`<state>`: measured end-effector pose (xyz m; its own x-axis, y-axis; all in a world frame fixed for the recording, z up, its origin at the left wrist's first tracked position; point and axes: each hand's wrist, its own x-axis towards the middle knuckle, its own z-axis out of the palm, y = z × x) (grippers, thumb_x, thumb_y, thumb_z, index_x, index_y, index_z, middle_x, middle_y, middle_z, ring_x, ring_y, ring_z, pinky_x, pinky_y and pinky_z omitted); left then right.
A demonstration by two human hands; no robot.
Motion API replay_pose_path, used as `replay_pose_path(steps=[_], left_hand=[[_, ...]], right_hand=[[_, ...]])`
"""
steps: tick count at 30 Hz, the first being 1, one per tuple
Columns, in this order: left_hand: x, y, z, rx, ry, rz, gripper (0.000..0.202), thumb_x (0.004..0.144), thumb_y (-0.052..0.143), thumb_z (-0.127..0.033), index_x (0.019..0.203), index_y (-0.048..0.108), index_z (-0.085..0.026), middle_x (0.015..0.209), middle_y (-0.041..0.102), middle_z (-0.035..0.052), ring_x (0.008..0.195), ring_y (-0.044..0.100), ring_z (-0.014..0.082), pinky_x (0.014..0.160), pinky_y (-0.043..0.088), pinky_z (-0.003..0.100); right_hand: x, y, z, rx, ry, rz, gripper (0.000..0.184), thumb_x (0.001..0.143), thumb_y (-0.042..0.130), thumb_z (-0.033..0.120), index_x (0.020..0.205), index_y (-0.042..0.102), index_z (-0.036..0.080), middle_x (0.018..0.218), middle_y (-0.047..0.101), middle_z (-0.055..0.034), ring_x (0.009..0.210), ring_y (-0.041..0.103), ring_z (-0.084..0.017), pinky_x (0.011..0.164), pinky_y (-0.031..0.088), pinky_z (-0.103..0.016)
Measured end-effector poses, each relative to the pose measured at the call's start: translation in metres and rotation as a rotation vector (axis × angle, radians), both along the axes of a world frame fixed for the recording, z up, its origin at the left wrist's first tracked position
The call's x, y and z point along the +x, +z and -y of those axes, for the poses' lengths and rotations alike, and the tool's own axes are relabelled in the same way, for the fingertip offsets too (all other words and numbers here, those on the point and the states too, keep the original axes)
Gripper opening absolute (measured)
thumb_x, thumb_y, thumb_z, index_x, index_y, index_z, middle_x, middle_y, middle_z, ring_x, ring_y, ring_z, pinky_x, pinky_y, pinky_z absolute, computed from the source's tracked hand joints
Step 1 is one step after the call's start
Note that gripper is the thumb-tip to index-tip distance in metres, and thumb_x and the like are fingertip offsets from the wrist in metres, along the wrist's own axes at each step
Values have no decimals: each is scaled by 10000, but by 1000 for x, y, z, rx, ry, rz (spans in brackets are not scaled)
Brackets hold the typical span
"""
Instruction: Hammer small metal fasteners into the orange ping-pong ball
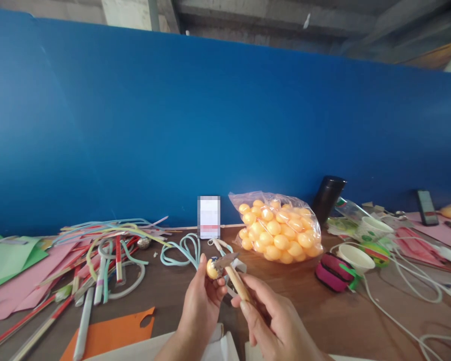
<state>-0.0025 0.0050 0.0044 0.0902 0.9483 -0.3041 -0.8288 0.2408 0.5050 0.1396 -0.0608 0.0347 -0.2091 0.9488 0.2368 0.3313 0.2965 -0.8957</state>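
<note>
Between the thumb and fingers of my left hand [205, 298] is a small yellowish ball [213, 268] with dark and pale patches. My right hand [268, 313] is closed around the wooden handle of a small hammer [238, 283]. Its grey, pointed head lies across the handle's end and is at the ball, seeming to touch it. Both hands are raised over the near middle of the table. Just behind them is a clear plastic bag of yellow-orange balls [280, 233].
A phone [209, 218] leans against the blue partition [210, 110]. Coiled light-blue cord [180, 253], tangled strips and coloured paper [15, 265] lie on the left. To the right are a black bottle [327, 200], paper cups [356, 258], a magenta pouch [334, 273] and white cables [383, 306].
</note>
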Motion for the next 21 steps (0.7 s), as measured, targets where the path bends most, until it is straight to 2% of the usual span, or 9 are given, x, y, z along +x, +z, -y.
replay_pose_path(steps=[21], left_hand=[[3,-1,-1,17,66,-64,207,884,587,-301,815,607,-107,626,643,42,480,590,96,441,523,186]], right_hand=[[0,4,0,31,-38,-26,431,947,450,441,1305,520,212,921,730,-107,446,591,-110,447,513,-224]])
